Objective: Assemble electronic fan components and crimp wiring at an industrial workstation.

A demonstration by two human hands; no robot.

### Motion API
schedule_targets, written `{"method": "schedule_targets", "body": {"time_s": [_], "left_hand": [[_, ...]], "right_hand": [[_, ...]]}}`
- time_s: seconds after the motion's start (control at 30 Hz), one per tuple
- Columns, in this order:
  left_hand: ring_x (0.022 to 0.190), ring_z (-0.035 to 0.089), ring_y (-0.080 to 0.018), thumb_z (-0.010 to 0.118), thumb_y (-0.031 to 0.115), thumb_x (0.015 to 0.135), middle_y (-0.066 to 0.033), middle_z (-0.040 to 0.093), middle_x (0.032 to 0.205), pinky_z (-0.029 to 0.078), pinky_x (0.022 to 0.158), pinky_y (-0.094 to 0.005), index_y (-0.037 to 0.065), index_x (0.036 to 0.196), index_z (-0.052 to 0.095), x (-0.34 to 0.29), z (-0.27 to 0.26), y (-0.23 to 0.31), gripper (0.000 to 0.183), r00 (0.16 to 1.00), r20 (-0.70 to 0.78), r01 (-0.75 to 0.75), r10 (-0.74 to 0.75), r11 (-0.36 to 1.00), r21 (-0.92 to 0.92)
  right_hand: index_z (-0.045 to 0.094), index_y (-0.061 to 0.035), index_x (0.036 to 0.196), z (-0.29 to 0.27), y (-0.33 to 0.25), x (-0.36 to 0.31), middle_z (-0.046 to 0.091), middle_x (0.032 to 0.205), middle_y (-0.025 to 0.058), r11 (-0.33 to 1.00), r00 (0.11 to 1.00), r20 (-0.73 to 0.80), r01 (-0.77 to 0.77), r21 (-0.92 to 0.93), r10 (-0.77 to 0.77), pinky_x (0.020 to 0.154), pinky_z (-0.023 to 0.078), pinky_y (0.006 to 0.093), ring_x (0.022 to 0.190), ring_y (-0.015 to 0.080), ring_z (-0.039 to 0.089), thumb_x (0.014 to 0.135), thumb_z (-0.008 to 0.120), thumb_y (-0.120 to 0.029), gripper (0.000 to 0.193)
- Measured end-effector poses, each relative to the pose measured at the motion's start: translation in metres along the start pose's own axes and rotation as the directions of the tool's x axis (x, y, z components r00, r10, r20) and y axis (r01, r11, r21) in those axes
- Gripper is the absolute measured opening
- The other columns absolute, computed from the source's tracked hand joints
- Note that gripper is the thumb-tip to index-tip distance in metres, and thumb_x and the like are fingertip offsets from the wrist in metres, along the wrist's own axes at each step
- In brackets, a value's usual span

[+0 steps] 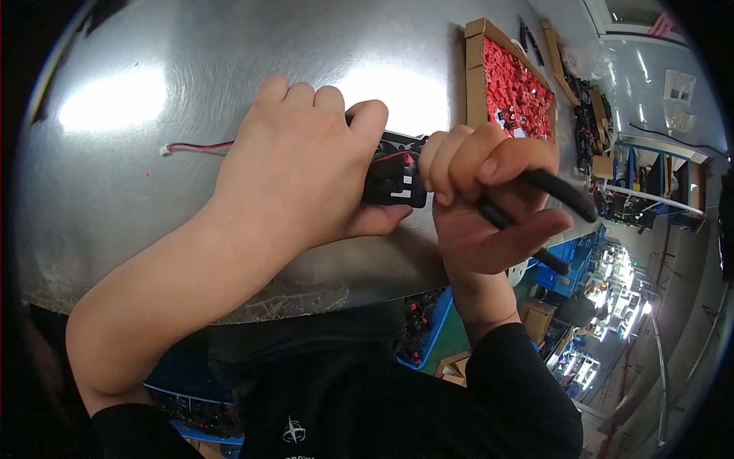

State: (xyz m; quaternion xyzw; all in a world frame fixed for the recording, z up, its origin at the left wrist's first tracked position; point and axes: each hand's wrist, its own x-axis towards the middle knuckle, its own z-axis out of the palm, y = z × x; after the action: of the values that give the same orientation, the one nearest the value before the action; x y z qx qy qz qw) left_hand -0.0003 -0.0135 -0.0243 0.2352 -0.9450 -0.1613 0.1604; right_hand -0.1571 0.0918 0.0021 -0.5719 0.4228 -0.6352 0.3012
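Note:
My left hand (294, 164) is closed around a black plastic housing (396, 183), pressing it against the metal bench, with the thumb along its near edge. White patches show on the housing, and a thin red wire crosses it. From under my left hand a red and black cable with a white connector (165, 150) runs out to the left. My right hand (489, 191), at the housing's right end, grips a hand tool with two black handles (562, 193), apparently pliers or cutters. Its tip meets the housing's upper right corner, mostly hidden by my fingers.
A cardboard box (475, 73) full of small red parts stands on the bench (229, 46) at the far right. Beyond it lie dark tools (530, 42) and another carton with dark parts. Blue crates (436, 329) sit below the bench's near edge.

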Motion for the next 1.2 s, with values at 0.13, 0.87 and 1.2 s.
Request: {"method": "schedule_targets", "body": {"time_s": [0.13,0.87,1.2], "left_hand": [[0.087,0.069,-0.0269,0.086,0.069,0.066,-0.0107,0.069,0.089,0.048,0.087,-0.0396,0.009,0.101,0.062,0.001,-0.002,0.002,0.074,1.0,0.001,0.001,-0.001,0.999,0.032],[0.093,0.062,-0.0359,0.09,0.054,0.065,-0.0135,0.062,0.093,0.046,0.085,-0.0455,0.009,0.108,0.059,-0.002,-0.005,-0.01,0.07,0.996,0.028,-0.086,0.088,0.994,-0.069],[0.093,0.062,-0.035,0.088,0.057,0.066,-0.013,0.062,0.094,0.046,0.085,-0.0458,0.009,0.109,0.059,-0.003,-0.004,-0.01,0.07,0.996,0.015,-0.085,0.086,0.996,-0.038]], "right_hand": [[0.045,-0.0096,0.105,-0.006,0.003,-0.005,0.042,0.073,0.0044,0.964,0.97,0.22,0.153,-0.219,-0.104,0.063,0.04,0.0364,0.063,0.0174,0.042,0.109,0.037,-0.066,0.057],[0.05,-0.0097,0.118,-0.015,-0.001,0.019,0.042,0.077,-0.0001,0.956,0.993,0.099,-0.084,0.28,0.058,0.054,0.029,0.0286,0.057,0.0087,0.036,0.091,0.043,-0.091,0.086],[0.051,-0.008,0.118,-0.019,0.005,0.021,0.043,0.076,0.0009,0.947,0.995,0.104,-0.04,0.319,0.007,0.054,0.029,0.0289,0.056,0.0098,0.036,0.092,0.044,-0.089,0.086]]}}
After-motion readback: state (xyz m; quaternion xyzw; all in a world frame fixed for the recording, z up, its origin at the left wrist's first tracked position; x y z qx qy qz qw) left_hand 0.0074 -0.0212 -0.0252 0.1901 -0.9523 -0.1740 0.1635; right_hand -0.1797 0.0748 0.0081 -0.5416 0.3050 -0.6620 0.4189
